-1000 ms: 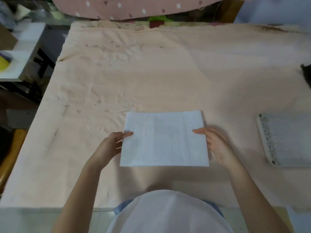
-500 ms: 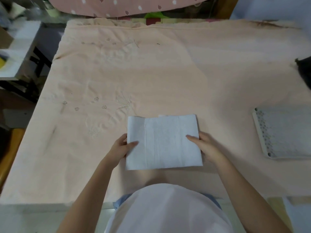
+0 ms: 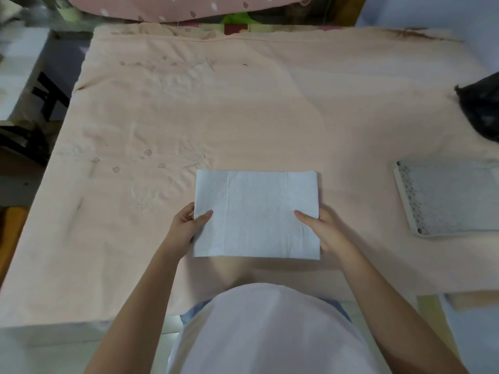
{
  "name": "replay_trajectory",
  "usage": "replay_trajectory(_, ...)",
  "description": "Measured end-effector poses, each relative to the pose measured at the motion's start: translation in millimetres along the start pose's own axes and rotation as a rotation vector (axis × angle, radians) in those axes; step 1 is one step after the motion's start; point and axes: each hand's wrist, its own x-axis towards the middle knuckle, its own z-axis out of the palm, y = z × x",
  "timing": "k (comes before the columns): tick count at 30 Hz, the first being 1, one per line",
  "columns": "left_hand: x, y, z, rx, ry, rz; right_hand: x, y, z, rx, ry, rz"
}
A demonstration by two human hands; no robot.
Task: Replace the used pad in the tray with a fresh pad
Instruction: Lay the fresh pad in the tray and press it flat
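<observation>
A peach cloth (image 3: 270,109) with faint embroidery covers the desk under soft, even light. Beyond its far edge hangs pink spotted fabric (image 3: 189,8). Off left stands a white side table (image 3: 19,68); pale floor (image 3: 54,357) shows below.

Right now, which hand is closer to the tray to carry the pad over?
The right hand, probably. It pinches the folded white pad at the edge facing the tray, which sits at the right of the table. The left hand grips the far edge.

Folded pad (image 3: 256,214) now gripped at both side edges, thumbs on top, hands closer
</observation>
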Motion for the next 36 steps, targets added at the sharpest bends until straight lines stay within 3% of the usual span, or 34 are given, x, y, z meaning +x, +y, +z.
replay_trajectory(5, 2, 5, 8, -0.043, -0.054, -0.018, -16, -2, -5, 0.078, 0.050, -0.035)
replay_trajectory(13, 22, 18, 49, 0.011, -0.268, -0.067, -54, 3, -36, 0.144, 0.234, -0.086)
replay_trajectory(21, 20, 27, 131, 0.111, -0.444, -0.074, -102, 24, -90, 0.304, 0.427, -0.121)
replay_trajectory(36, -40, -20, 292, 0.251, -0.603, -0.102, -200, 80, -218, 0.482, 0.600, -0.222)
